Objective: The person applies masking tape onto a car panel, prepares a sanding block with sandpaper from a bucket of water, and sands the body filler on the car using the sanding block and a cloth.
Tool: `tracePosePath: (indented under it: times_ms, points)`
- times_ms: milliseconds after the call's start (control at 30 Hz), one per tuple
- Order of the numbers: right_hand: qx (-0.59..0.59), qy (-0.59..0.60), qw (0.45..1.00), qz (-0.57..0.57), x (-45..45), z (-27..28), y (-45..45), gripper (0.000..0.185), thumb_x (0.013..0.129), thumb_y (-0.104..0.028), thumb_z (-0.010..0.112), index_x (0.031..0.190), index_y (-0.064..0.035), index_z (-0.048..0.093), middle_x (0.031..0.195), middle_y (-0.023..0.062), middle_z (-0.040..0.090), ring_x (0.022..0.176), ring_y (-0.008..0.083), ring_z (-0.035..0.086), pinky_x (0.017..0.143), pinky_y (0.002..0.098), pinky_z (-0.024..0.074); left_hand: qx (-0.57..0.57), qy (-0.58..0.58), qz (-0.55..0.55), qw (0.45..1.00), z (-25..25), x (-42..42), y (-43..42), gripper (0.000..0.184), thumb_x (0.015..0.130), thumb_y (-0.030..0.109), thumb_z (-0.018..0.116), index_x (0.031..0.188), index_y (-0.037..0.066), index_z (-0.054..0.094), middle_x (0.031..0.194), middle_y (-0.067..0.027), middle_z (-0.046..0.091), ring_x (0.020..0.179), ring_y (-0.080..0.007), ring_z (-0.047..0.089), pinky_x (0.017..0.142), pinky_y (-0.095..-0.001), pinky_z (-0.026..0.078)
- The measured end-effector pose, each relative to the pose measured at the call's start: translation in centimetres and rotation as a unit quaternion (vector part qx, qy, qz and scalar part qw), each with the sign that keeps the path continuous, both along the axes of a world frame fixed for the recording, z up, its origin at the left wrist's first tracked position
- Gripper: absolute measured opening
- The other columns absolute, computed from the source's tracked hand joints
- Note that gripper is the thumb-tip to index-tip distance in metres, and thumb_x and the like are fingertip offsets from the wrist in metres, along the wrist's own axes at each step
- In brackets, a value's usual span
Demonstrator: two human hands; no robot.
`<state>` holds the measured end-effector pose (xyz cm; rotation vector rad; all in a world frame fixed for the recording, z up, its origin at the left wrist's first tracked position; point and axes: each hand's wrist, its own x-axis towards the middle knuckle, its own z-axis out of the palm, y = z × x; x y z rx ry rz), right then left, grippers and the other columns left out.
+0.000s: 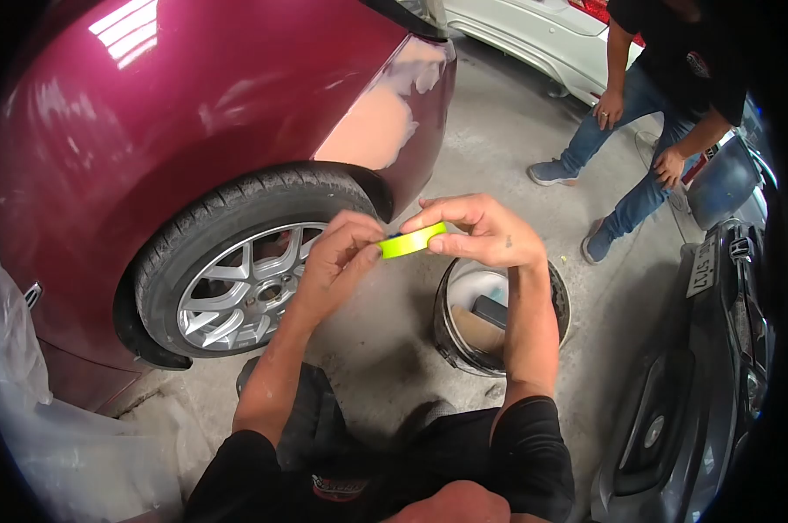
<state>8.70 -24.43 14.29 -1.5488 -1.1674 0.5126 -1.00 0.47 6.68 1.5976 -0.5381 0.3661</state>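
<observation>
A: What did the fingers have hold of?

B: The left hand pinched the left end of a bright yellow roll of tape between thumb and fingers. The right hand grasped the right end, thumb to the near side, forefinger along the far edge.

A: Where was the roll?

B: Raised between both hands, mid-scene, above the concrete floor.

A: And beneath the arms?

B: A bucket stood on the floor, partly hidden by the right forearm. It contained a dark block and a tan piece.

A: To the left?

B: A wheel with silver spokes, fitted to a dark red car. Farther off, the body bore a peach-coloured patch with greyish edges. Clear plastic sheeting hung at the far left.

A: To the right?

B: A dark car bumper on the near side. Beyond it, a second person stood leaning, hands on the legs, in front of a white car.
</observation>
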Motion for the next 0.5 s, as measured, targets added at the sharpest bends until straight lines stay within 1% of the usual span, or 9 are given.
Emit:
tracePosePath:
  times_ms: [33, 100, 133, 233, 267, 367, 400, 500]
  points:
    - [0.015, -0.024, 1.000, -0.001, 0.3, -0.1, 0.0, 0.042, 0.096, -0.015, 0.076, 0.134, 0.0014, 0.069, 0.110, 0.0081, 0.073, 0.106, 0.0192, 0.067, 0.117, 0.0388, 0.0383, -0.028, 0.021, -0.011, 0.999, -0.4, -0.2, -0.1, 0.008, 0.105, 0.002, 0.058, 0.111, 0.000, 0.062, 0.112, -0.0050, 0.057, 0.080, -0.0072, 0.055, 0.068, -0.0228, 0.045]
    - [0.063, -0.141, 0.981, -0.118, 0.0, 0.0, 1.1, 0.044, 0.094, -0.017, 0.077, 0.133, 0.0015, 0.068, 0.115, 0.0101, 0.070, 0.108, 0.0221, 0.066, 0.104, 0.0376, 0.0463, -0.083, 0.060, -0.035, 0.994, -1.2, -0.2, -0.5, 0.007, 0.104, 0.004, 0.062, 0.111, 0.001, 0.062, 0.107, -0.0036, 0.057, 0.086, -0.0078, 0.057, 0.072, -0.0232, 0.046]
    - [0.089, -0.199, 0.960, -0.175, -0.3, 0.0, 1.6, 0.045, 0.093, -0.018, 0.078, 0.132, 0.0016, 0.067, 0.117, 0.0111, 0.069, 0.109, 0.0236, 0.065, 0.097, 0.0369, 0.0503, -0.093, 0.040, -0.016, 0.995, -1.3, -0.1, -0.9, 0.007, 0.105, 0.004, 0.061, 0.111, 0.002, 0.059, 0.104, -0.0033, 0.057, 0.078, -0.0073, 0.057, 0.066, -0.0232, 0.045]
    - [0.044, -0.279, 0.921, -0.267, -0.8, -0.1, 1.9, 0.050, 0.090, -0.025, 0.082, 0.129, 0.0027, 0.067, 0.116, 0.0140, 0.067, 0.109, 0.0294, 0.065, 0.098, 0.0393, 0.0504, -0.137, 0.003, 0.046, 0.989, -1.0, 0.3, -1.8, 0.005, 0.107, 0.004, 0.059, 0.111, 0.001, 0.059, 0.103, -0.0042, 0.058, 0.078, -0.0077, 0.060, 0.064, -0.0221, 0.044]
    - [0.019, -0.219, 0.946, -0.238, -1.5, 0.1, 2.0, 0.052, 0.087, -0.029, 0.084, 0.126, 0.0011, 0.068, 0.117, 0.0174, 0.066, 0.114, 0.0305, 0.064, 0.099, 0.0400, 0.0492, -0.144, 0.022, 0.055, 0.988, -1.4, 0.2, -1.7, 0.007, 0.106, 0.001, 0.059, 0.113, -0.001, 0.059, 0.105, -0.0059, 0.058, 0.084, -0.0090, 0.063, 0.068, -0.0231, 0.050]
    - [0.025, -0.207, 0.965, -0.158, -3.0, 0.0, 3.5, 0.046, 0.089, -0.028, 0.083, 0.121, 0.0028, 0.070, 0.111, 0.0157, 0.066, 0.107, 0.0317, 0.064, 0.095, 0.0406, 0.0505, -0.152, -0.031, 0.092, 0.984, -1.4, 0.4, -2.8, 0.010, 0.104, -0.001, 0.062, 0.113, -0.002, 0.061, 0.109, -0.0070, 0.059, 0.090, -0.0109, 0.066, 0.074, -0.0239, 0.055]
    - [0.041, -0.216, 0.963, -0.155, -3.3, -0.3, 4.2, 0.034, 0.092, -0.021, 0.079, 0.115, 0.0019, 0.070, 0.109, 0.0154, 0.065, 0.103, 0.0317, 0.064, 0.093, 0.0408, 0.0506, -0.068, -0.070, 0.127, 0.987, -1.8, 0.5, -2.4, 0.012, 0.100, -0.005, 0.065, 0.112, -0.002, 0.065, 0.114, -0.0084, 0.060, 0.094, -0.0123, 0.068, 0.079, -0.0249, 0.058]
    - [0.112, -0.155, 0.964, -0.183, -3.8, -1.5, 5.9, 0.024, 0.094, -0.014, 0.075, 0.110, 0.0020, 0.069, 0.105, 0.0151, 0.065, 0.100, 0.0321, 0.063, 0.090, 0.0408, 0.0507, -0.132, -0.046, 0.130, 0.982, -1.1, 0.4, -3.3, 0.015, 0.096, -0.007, 0.070, 0.109, -0.001, 0.067, 0.117, -0.0098, 0.060, 0.096, -0.0135, 0.069, 0.080, -0.0250, 0.058]
